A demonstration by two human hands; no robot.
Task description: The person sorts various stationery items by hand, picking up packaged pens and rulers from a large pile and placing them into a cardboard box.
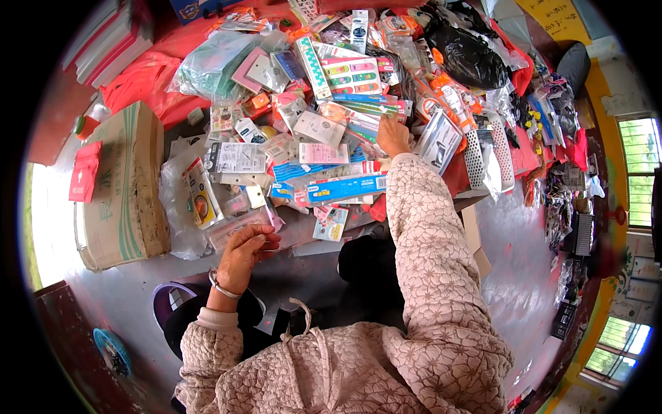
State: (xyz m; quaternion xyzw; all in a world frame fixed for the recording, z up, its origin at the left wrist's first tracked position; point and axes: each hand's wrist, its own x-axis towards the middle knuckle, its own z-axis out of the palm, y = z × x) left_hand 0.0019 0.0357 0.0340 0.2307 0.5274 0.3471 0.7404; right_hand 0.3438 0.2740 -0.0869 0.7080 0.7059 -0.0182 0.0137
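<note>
My right hand reaches into the middle of a heap of small packaged goods. Its fingers are bent down at the end of some long thin striped packs; what they grip, if anything, is hidden. Just right of it leans a blue and white flat pack. My left hand, with a bracelet at the wrist, hovers by the near edge of the heap. Its fingers are loosely bent and apart, with nothing seen in them. Between the hands lie a long blue box and a small pale-blue card pack.
A cardboard box stands left of the heap, a red packet on it. Black plastic bags lie at the far right, white perforated baskets nearer. On the floor are a purple bucket and a blue basket.
</note>
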